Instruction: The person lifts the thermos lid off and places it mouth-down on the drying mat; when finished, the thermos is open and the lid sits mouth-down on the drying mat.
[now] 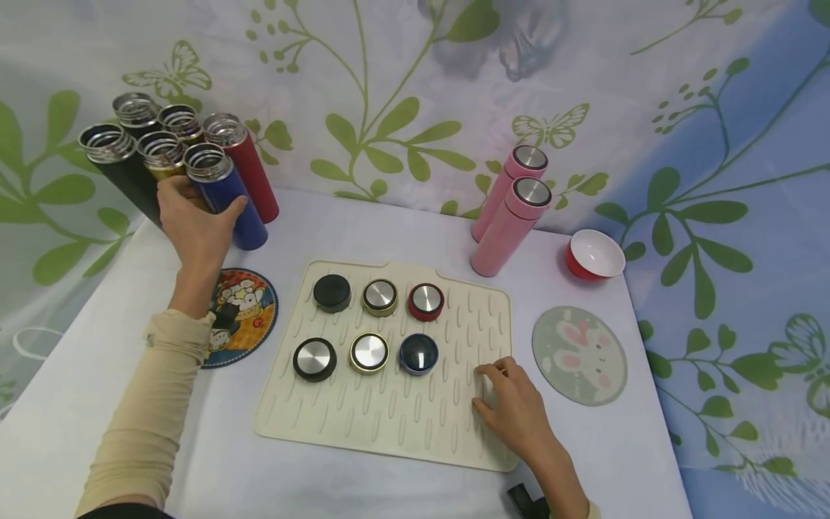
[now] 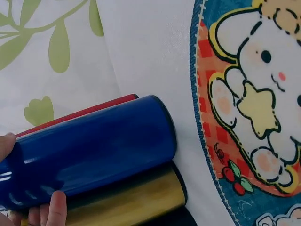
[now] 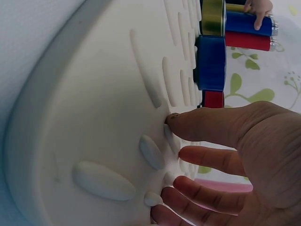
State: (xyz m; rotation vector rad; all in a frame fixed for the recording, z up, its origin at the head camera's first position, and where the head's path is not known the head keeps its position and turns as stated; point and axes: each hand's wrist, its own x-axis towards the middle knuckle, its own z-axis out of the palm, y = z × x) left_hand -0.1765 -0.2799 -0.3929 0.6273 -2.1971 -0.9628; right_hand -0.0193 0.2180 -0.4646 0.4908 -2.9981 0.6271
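Observation:
At the back left, my left hand [image 1: 197, 223] grips a blue thermos bottle [image 1: 227, 193], thumb on one side and fingers on the other. The bottle has no lid and stands among several other lidless bottles, such as a red one [image 1: 256, 176] and a black one [image 1: 132, 180]. A gold bottle [image 2: 141, 200] lies right beside the blue one in the left wrist view. My right hand [image 1: 515, 407] rests its fingertips on the right side of a cream mat [image 1: 389, 432], holding nothing. Several lids sit on this mat in two rows, including a dark blue lid [image 1: 418, 354].
Two pink bottles [image 1: 502, 234] with lids stand behind the mat. To the right are a red bowl [image 1: 594, 254] and a round rabbit coaster [image 1: 579, 355]. A colourful round coaster [image 1: 249, 317] lies by my left forearm. Patterned cloth [image 1: 389, 65] hangs behind the table.

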